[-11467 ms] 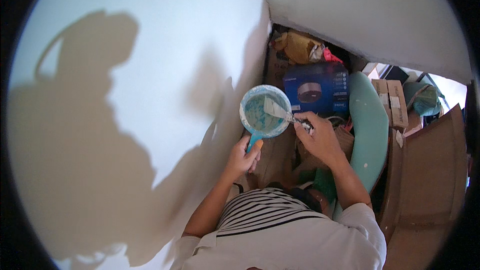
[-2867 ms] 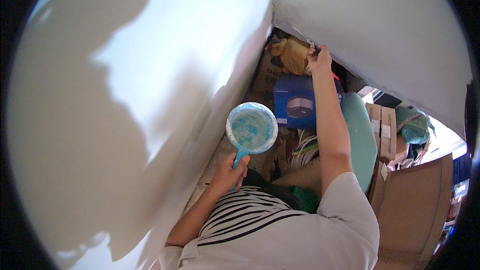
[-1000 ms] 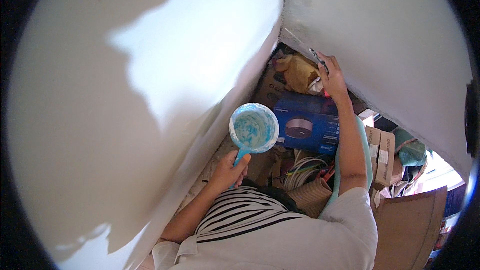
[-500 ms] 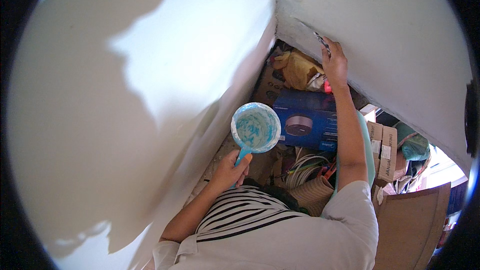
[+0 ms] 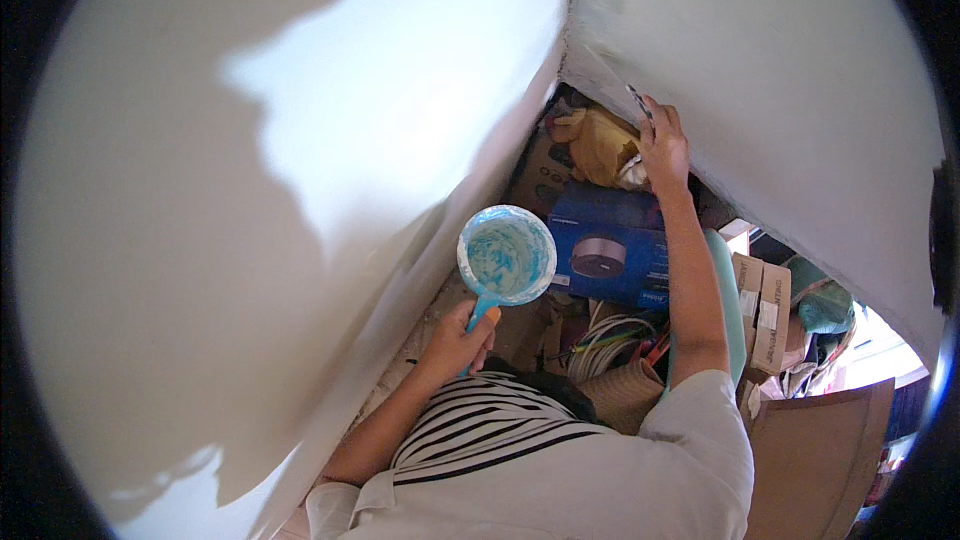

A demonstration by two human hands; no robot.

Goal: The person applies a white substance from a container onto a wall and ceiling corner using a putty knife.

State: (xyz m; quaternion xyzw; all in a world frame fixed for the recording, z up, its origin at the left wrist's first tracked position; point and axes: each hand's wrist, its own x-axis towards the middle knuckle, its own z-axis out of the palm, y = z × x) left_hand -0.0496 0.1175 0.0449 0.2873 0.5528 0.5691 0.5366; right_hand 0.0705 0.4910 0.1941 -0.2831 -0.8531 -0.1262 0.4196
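My left hand [image 5: 458, 342] is wrapped round the handle of a light-blue plastic dipper [image 5: 484, 308]. Pale paste [image 5: 505, 258] with blue streaks coats the dipper's inside, and white smears cover its rim. Up by the right-hand wall [image 5: 790, 90], my right hand [image 5: 665, 148] grips a putty knife [image 5: 640, 102] with a dark, light-flecked handle. Its thin pale blade points toward the corner and lies close to the wall; whether it touches cannot be made out. My fingers partly hide the handle.
A white wall [image 5: 200, 270] rises at my left and meets the right-hand wall in a corner. Below lie a crumpled yellow-brown bag [image 5: 600, 148], a blue box [image 5: 625, 280], coiled cables [image 5: 610, 345], cardboard cartons [image 5: 768, 325] and a curved brown panel [image 5: 820, 450].
My right hand and the putty knife have moved slightly down and toward me along the wall. The left hand still holds the dipper in nearly the same place. The view has shifted slightly.
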